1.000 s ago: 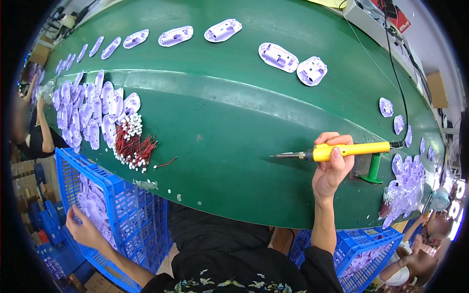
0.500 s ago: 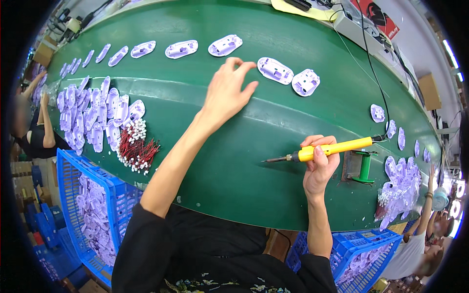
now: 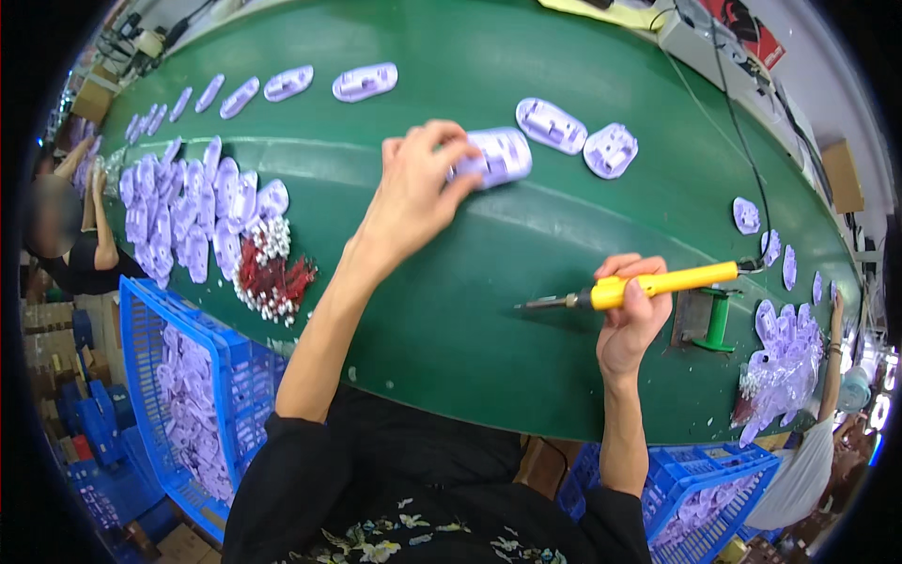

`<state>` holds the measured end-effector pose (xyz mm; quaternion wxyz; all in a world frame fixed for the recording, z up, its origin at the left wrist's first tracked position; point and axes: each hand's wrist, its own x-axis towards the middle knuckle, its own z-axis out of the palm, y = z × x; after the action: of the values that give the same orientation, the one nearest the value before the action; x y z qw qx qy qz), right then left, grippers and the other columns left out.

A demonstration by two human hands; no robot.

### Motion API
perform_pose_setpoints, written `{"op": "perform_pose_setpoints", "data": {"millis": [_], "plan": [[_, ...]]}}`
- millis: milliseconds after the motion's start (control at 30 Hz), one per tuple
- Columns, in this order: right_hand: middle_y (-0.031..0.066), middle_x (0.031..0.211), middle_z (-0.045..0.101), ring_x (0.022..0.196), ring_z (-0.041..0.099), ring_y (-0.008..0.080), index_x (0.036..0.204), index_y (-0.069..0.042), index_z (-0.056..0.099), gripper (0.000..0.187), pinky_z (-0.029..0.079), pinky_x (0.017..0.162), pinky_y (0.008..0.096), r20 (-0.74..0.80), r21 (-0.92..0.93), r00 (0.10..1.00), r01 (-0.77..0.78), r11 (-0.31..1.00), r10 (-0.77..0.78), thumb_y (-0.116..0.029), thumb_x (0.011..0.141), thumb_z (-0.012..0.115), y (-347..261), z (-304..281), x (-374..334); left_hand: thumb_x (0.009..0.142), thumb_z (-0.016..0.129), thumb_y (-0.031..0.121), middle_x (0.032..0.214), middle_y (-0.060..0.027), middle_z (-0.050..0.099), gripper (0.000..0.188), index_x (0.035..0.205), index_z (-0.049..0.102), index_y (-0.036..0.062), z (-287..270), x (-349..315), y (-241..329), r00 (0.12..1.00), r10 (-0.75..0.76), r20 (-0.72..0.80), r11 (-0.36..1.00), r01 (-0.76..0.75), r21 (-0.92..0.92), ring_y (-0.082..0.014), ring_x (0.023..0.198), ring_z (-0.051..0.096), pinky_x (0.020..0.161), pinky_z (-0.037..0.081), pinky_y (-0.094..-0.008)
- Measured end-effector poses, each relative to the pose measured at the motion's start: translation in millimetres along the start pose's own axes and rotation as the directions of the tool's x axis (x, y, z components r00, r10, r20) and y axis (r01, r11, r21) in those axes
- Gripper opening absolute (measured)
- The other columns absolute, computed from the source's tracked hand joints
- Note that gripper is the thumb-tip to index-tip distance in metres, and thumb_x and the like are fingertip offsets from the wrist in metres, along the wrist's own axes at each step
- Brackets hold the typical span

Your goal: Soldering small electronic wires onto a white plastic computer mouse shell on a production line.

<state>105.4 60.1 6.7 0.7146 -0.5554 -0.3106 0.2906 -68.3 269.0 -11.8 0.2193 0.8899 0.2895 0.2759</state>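
My left hand is closed on the near end of a pale lilac plastic shell, oval with moulded openings, over the middle of the green bench. The shell is slightly blurred, and its left end is hidden by my fingers. My right hand grips a soldering iron by its yellow handle, the metal tip pointing left above the bench, apart from any part. Beyond the held shell, to the right, lie another oval shell and a rounder lilac piece.
A pile of lilac shells and red wires with white connectors lie left. A green solder spool stands beside my right hand. Blue crates of parts flank me. A co-worker sits far left. The iron's cord runs to the back.
My left hand has taken hold of an oval shell from the back row and drawn it nearer and to the right. My right hand keeps hold of the soldering iron. The view has shifted slightly.
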Motion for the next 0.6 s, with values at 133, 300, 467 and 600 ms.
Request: {"op": "perform_pose_setpoints", "data": {"millis": [133,300,467,600], "plan": [[0.0186,0.087,0.060,0.070,0.052,0.0154,0.091,-0.002,0.049,0.026,0.039,0.058,0.0233,-0.019,0.099,1.000,-0.010,0.995,0.012,-0.027,0.095,0.049,4.0,-2.4,0.7,0.078,0.076,0.014,0.123,-0.0079,0.056,0.032,0.108,0.066,0.0123,-8.8,-69.0,39.9,0.969,0.056,0.241,0.997,-0.040,-0.071,-0.0268,0.115,0.053,0.096,0.036,-0.0410],[0.0196,0.087,0.062,0.055,0.043,0.0082,0.092,-0.002,0.051,0.026,0.029,0.046,0.0189,-0.027,0.056,0.998,-0.057,0.997,0.059,-0.028,0.097,0.047,9.9,-1.5,2.0,0.073,0.080,0.015,0.131,-0.0089,0.053,0.052,0.122,0.063,0.0127,-34.9,-112.4,50.2,0.970,-0.227,0.086,0.973,0.222,0.064,-0.0256,0.116,0.052,0.098,0.036,-0.0402],[0.0193,0.088,0.062,0.055,0.042,0.0084,0.092,-0.002,0.052,0.025,0.029,0.046,0.0188,-0.007,0.030,0.996,-0.094,0.995,0.094,-0.027,0.097,0.048,17.5,-1.2,2.3,0.078,0.076,0.010,0.122,-0.0082,0.055,0.029,0.105,0.066,0.0079,-76.1,-170.7,28.5,0.842,-0.515,-0.159,0.754,0.533,0.382,-0.0283,0.108,0.053,0.092,0.040,-0.0396],[0.0192,0.088,0.062,0.055,0.042,0.0082,0.092,-0.002,0.052,0.026,0.029,0.046,0.0186,-0.008,0.001,0.994,-0.107,0.994,0.107,-0.028,0.096,0.050,19.6,4.1,-1.0,0.079,0.075,0.011,0.113,-0.0060,0.055,0.019,0.095,0.065,0.0081,-76.3,-190.8,20.5,0.853,-0.504,-0.139,0.743,0.510,0.434,-0.0242,0.102,0.053,0.089,0.035,-0.0373]]}}
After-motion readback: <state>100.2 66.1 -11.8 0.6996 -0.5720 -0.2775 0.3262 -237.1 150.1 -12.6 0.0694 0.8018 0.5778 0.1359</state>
